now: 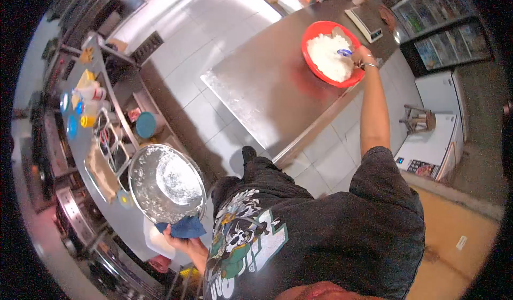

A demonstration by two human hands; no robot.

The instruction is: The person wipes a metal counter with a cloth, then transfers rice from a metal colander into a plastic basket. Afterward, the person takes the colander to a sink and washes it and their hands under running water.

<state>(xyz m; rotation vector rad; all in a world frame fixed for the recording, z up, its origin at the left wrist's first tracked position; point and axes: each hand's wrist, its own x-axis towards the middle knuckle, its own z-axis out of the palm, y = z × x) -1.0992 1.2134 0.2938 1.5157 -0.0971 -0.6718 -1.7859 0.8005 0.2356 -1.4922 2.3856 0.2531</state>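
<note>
My left hand (179,240) grips the rim of a large metal bowl (140,185), with a folded blue cloth (184,227) between hand and rim. White residue and flecks coat the bowl's inside. My right hand (363,57) reaches far out to the right, closed at the edge of a red bowl (308,59). From its fingers a blue utensil (344,52) extends over a heap of white, lumpy food (328,59); the utensil's exact kind is unclear. A pale beige piece (337,31) rests at the heap's far side. The red bowl stands on a steel table (256,86).
A kitchen scale (364,25) sits beyond the red bowl. Left, a counter carries a metal rack (112,145), bottles and lids, with a teal container (146,124) nearby. Right are a wooden stool (418,119) and white chest freezers (430,139). Tiled floor (206,113) separates table and counter.
</note>
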